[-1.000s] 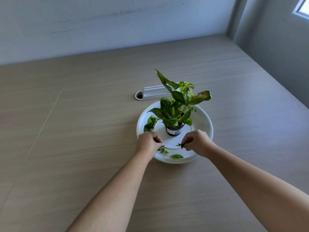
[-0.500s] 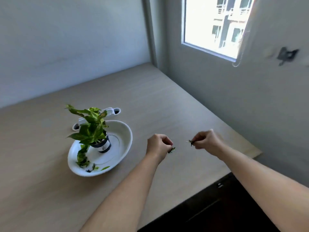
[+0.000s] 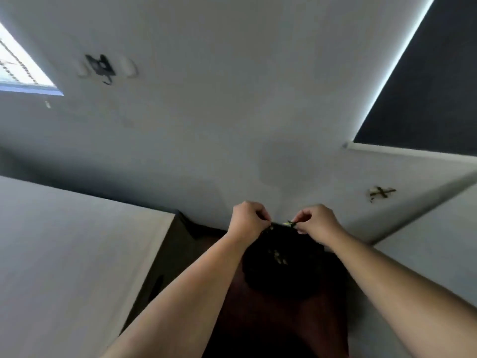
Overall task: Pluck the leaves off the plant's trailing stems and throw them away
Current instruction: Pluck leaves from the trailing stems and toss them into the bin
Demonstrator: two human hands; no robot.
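Observation:
Both hands hang over a black bin point(image 3: 284, 275) that stands on the floor against the wall. My right hand point(image 3: 316, 222) pinches a small green leaf piece point(image 3: 288, 223) at its fingertips above the bin's far rim. My left hand point(image 3: 249, 219) has its fingers curled, with a dark leaf scrap point(image 3: 270, 228) at its fingertips. Several pale leaf bits point(image 3: 278, 256) lie inside the bin. The plant and its white dish are out of view.
The wooden table point(image 3: 77, 254) fills the left side, its corner close to the bin. A grey wall point(image 3: 232, 125) rises behind the bin, with a window point(image 3: 18, 65) at upper left and a dark blind point(image 3: 426, 86) at upper right.
The view swung right from the plant to the bin beside the table. Both hands carried their leaf scraps away from the dish and now hold them over the bin.

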